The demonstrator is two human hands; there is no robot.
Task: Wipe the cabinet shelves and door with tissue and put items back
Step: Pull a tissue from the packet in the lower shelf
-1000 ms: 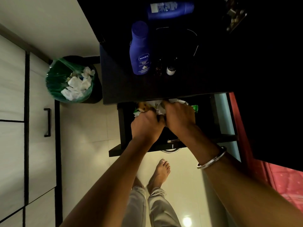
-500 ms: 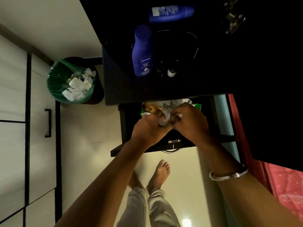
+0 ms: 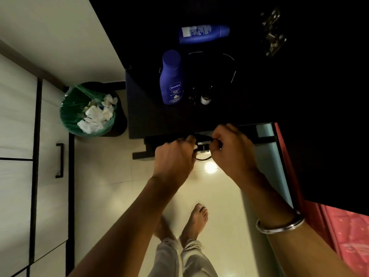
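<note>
From the head camera, both your hands meet at the front of the dark pull-out drawer (image 3: 159, 145) under the black cabinet top (image 3: 151, 120). Your left hand (image 3: 173, 158) is curled at the drawer's front edge, and your right hand (image 3: 231, 148) pinches its small metal handle (image 3: 203, 145); I cannot tell whether either holds tissue.

The drawer looks nearly closed. The tall blue lotion bottle (image 3: 172, 76) stands upright on the cabinet top, a second blue bottle (image 3: 203, 34) lies behind it, and small dark vials (image 3: 205, 97) stand beside it. Used white tissues (image 3: 95, 116) sit in the green-lined bin (image 3: 69, 108).

A hard shove could pinch your fingertips or jolt the upright bottle over.

Half a second ago the drawer stood open with packets showing and your hands working inside; now its contents are hidden.
</note>
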